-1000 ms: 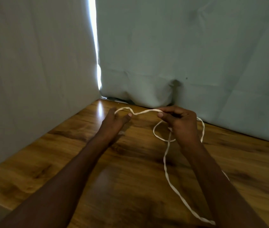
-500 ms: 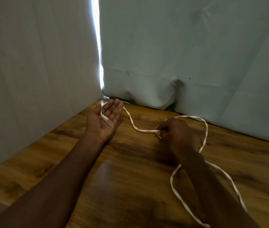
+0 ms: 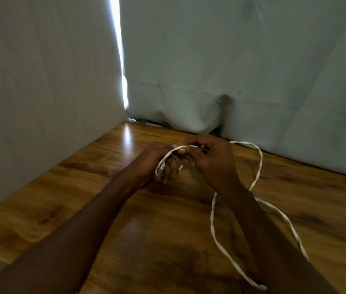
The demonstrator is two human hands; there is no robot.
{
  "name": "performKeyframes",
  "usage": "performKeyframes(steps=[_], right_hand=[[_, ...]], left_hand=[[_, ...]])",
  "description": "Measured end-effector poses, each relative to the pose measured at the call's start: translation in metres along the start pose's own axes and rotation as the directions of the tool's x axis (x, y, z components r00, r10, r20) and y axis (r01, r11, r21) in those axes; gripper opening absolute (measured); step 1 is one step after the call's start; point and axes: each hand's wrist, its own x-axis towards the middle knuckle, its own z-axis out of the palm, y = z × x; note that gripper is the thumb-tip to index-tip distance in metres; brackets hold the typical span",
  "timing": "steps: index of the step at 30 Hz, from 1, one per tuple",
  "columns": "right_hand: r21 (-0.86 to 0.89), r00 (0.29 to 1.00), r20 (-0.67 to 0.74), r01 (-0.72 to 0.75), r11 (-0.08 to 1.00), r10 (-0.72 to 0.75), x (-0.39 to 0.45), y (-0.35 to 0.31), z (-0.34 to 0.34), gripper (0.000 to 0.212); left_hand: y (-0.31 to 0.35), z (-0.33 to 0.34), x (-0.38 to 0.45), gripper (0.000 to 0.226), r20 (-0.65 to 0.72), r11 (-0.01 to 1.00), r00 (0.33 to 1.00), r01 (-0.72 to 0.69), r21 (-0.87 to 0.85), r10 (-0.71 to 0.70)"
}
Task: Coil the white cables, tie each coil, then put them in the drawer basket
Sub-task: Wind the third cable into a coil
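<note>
Glossy brown wood-grain table fills lower view. Pale grey cloth backdrop at left, pale blue-green wrinkled cloth backdrop behind. Bright vertical slit of daylight between them, reflected on table. Dim elsewhere.

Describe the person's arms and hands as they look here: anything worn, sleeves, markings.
Both forearms are bare all the way to the bottom edge of the picture; no sleeve shows. The left hand and right hand wear no gloves. No watch, bracelet or ring is visible, and no markings can be made out in the dim light. A few pale fingernails show.
</note>
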Motion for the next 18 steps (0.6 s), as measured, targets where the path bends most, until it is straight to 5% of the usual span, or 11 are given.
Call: performKeyframes(steps=[3,9,14,18], right_hand=[[0.050,0.999,-0.006,-0.039,0.998,0.039,0.000,0.001,0.000,0.007],[0.144,0.993,0.102,-0.070,0.987,0.056,0.004,-0.001,-0.004,0.014],[0.077,0.990,-0.039,-0.135,0.988,0.139,0.002,0.010,-0.004,0.013],[0.053,0.950,-0.203,-0.231,0.971,0.237,0.001,0.012,-0.003,0.006]], left_hand=[[0.001,-0.003,0.001,0.041,0.099,0.997,0.992,0.076,-0.020,-0.074],[-0.004,-0.006,0.011,0.049,0.076,0.959,0.985,0.171,-0.226,-0.157],[-0.002,-0.002,0.006,0.040,0.127,0.982,0.984,0.140,-0.130,-0.123],[0.002,0.002,0.002,0.038,0.232,0.944,0.955,0.238,-0.229,-0.185]])
